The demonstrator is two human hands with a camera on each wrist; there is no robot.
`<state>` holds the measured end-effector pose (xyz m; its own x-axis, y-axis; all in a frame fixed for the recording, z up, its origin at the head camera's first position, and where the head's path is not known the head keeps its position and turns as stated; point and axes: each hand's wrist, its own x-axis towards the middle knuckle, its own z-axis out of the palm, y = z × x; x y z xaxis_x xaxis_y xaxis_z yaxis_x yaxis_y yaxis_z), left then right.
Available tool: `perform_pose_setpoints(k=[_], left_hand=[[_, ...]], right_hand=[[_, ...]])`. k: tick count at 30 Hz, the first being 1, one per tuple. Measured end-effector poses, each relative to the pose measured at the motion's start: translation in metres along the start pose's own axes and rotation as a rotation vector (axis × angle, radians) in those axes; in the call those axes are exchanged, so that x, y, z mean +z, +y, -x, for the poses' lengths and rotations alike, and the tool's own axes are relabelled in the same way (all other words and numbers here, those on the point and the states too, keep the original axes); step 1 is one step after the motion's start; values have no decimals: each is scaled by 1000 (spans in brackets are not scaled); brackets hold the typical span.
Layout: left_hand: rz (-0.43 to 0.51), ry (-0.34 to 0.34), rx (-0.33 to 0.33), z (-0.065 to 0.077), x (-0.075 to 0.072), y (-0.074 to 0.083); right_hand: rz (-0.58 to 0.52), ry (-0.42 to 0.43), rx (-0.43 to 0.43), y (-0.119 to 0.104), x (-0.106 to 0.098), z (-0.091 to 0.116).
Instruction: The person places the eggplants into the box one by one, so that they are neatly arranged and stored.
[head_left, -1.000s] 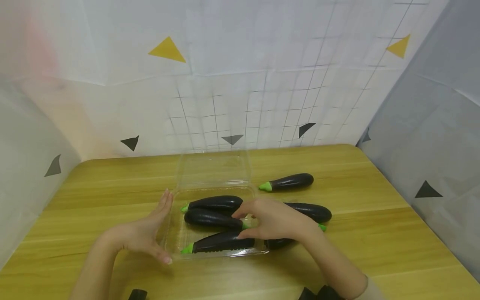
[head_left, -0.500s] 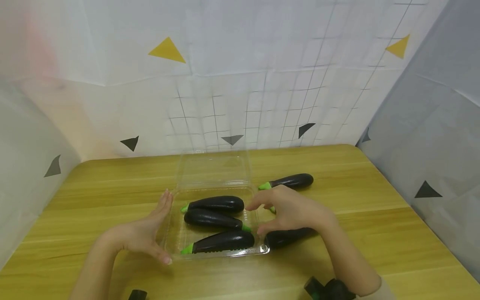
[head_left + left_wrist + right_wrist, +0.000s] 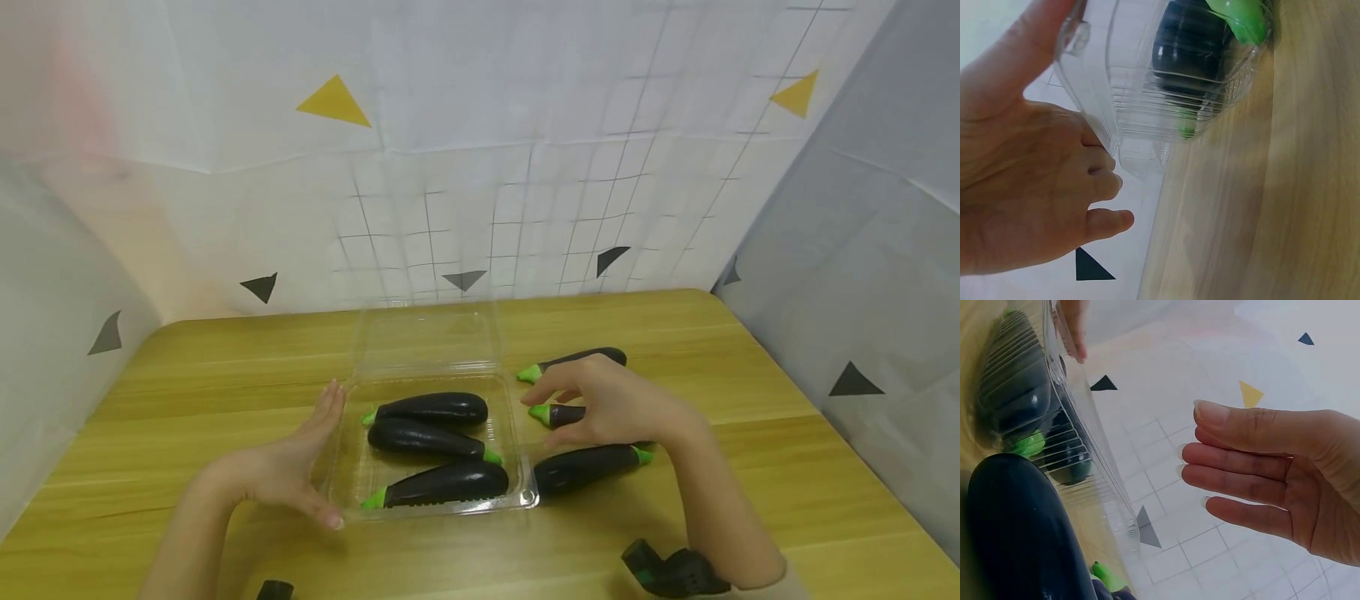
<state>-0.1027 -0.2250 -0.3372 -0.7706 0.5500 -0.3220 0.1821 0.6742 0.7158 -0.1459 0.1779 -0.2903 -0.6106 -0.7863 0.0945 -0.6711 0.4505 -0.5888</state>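
Note:
Three dark eggplants with green stems lie in a clear plastic clamshell box, one of them the front eggplant. At the box's left side is the left hand, thumb and fingers spread along its rim; the left wrist view shows this hand against the clear wall. To the right of the box the right hand hovers with nothing in it, its fingers extended in the right wrist view. Below it a middle eggplant is partly hidden. Another eggplant lies nearer, beside the box's front right corner.
A back eggplant lies right of the box, partly covered by the right hand. The transparent lid is folded back behind the box. White sheets with coloured triangles surround the wooden table.
The right hand has moved right, from over the box to above the loose eggplants beside it. The eggplants in the box and the left hand stay in place.

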Motion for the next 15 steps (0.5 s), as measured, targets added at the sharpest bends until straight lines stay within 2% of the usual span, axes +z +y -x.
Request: perform_pose_setpoints(k=[5,10,15], left_hand=[[-5,-1,8,0,0,0],[-8,-4,24,0,0,1],[-5,-5,7,1,-1,1]], right_hand=[[7,14,2,3,-5,5],[0,38,-36,9,-13,14],[-42,15,-6,13,-22,23]])
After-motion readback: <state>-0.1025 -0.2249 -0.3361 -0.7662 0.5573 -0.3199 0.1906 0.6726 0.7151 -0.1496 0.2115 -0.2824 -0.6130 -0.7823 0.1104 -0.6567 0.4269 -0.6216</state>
